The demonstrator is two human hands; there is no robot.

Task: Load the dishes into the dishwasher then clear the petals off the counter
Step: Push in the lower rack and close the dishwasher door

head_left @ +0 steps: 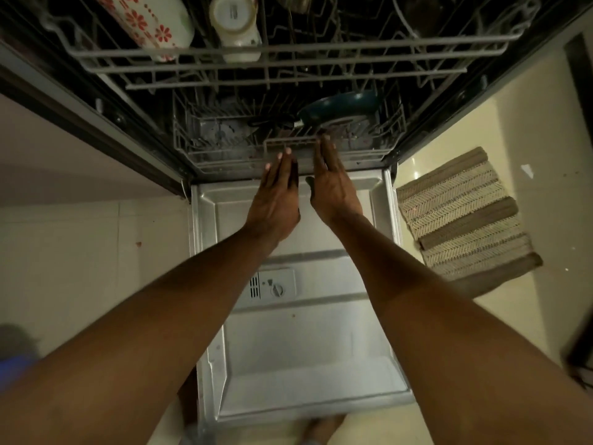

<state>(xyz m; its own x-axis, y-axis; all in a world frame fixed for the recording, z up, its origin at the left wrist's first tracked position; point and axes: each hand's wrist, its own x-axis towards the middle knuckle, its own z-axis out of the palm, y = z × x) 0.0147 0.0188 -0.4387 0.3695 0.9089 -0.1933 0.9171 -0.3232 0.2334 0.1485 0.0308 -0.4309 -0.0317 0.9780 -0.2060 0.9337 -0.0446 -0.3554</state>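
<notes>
Setting: pale tiled kitchen floor [449,139], with a woven mat [462,213] at 3 o'clock of the hands and the open dishwasher filling the upper half of the view.
Door: dishwasher door [298,348] folded down flat, running from 6 o'clock up to the cavity; detergent dispenser [272,287] near its middle.
Lower rack: lower rack [288,146] sits inside the cavity at 12 o'clock of both hands; its front rail runs 9-to-3 across the view.
Dishes loaded: teal pan [340,107] in the lower rack at 1 o'clock of the hands; floral mug [150,24] and white cup [234,20] on the upper rack [272,56], further toward 12.
Left hand: left hand [276,194] flat, fingers straight and together, empty, tips just short of the front rail.
Right hand: right hand [333,181] flat and empty likewise, fingertips reaching the rail; the nearer of the two.
Key relation: rack lies straight ahead of both palms, its rail square to the forearms.
Likely step: a two-handed push or pull on the rack; which one cannot be told.
Petals, counter: not in view.
</notes>
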